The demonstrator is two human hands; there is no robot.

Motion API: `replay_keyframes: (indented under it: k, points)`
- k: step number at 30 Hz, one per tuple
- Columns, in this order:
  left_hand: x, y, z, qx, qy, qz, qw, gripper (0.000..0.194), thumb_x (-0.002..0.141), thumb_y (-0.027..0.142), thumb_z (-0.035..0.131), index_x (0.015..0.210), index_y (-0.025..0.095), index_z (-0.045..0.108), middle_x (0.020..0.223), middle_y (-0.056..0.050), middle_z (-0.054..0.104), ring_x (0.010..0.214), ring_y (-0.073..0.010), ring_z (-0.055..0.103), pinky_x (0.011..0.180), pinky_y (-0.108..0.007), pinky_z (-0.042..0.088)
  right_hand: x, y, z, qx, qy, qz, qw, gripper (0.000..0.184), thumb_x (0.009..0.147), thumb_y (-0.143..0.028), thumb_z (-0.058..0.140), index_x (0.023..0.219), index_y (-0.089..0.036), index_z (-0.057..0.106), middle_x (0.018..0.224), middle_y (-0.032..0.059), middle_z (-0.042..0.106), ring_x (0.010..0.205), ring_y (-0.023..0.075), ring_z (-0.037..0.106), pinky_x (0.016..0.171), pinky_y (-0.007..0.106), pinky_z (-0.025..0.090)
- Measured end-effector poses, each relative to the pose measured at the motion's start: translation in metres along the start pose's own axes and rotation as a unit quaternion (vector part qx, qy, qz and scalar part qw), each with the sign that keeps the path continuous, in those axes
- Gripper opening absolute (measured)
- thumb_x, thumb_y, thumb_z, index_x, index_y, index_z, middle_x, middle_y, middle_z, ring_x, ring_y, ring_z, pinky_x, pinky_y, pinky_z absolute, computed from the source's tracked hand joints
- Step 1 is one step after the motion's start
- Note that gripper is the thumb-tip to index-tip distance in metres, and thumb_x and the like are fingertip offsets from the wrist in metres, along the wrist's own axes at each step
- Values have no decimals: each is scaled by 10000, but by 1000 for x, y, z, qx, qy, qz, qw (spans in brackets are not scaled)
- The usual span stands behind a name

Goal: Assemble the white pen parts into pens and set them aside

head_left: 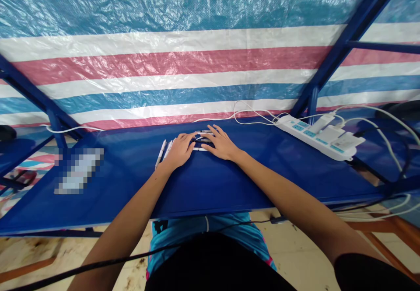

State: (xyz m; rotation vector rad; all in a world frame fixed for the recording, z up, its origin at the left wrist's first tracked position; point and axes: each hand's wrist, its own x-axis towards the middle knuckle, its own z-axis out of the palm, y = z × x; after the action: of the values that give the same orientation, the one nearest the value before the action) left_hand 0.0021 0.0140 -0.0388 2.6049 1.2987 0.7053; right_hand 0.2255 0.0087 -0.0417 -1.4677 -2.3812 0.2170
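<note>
Both my hands lie over a small group of white pens (199,149) near the middle of the blue table (210,186). My left hand (181,149) rests palm down with its fingers stretched towards the pens and its thumb apart. From the right, my right hand (223,143) reaches in with fingers spread, its fingertips at the pens' ends. More of the group is partly hidden under the fingers, so I cannot tell how the pens are arranged there. Just left of my left hand, a white pen (160,153) lies slanted, with another pen (168,149) beside it.
A white power strip (315,137) with plugged-in adapters and cables sits at the right rear. A blurred-out flat object (79,171) lies on the left. Behind stands a striped plastic sheet (183,63) between blue metal posts (331,59). A black cable (138,256) crosses before my body.
</note>
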Motion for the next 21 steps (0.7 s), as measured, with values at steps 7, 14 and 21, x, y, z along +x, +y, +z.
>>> replay_keyframes:
  k: [7,14,21]
  points:
    - [-2,-1,-1,-6,3,-10,1000,409,1025,259,436,1399,216,597,1356,-93,708,1276,-288,588,1096,-500,502,-1,-1,-1,-6,16,-16,1000,565,1036,-604,450,1512,-321,565,1701,85,365,1589,375,261,1227,626,338]
    - [-1,-1,-3,-10,1,-6,1000,331,1014,253,445,1251,214,672,1283,-88,739,1249,-282,617,1114,-497,496,-2,-2,-5,-10,21,-8,1000,486,1049,-534,472,1405,-265,665,1675,106,409,1575,359,297,1217,611,363]
    - [-2,0,-4,-12,3,-1,1000,308,1012,261,440,1171,237,703,1246,-70,754,1219,-281,639,1122,-508,495,-3,9,-6,-9,50,-22,998,404,1067,-433,454,1287,-247,738,1598,110,516,1522,342,381,1202,609,386]
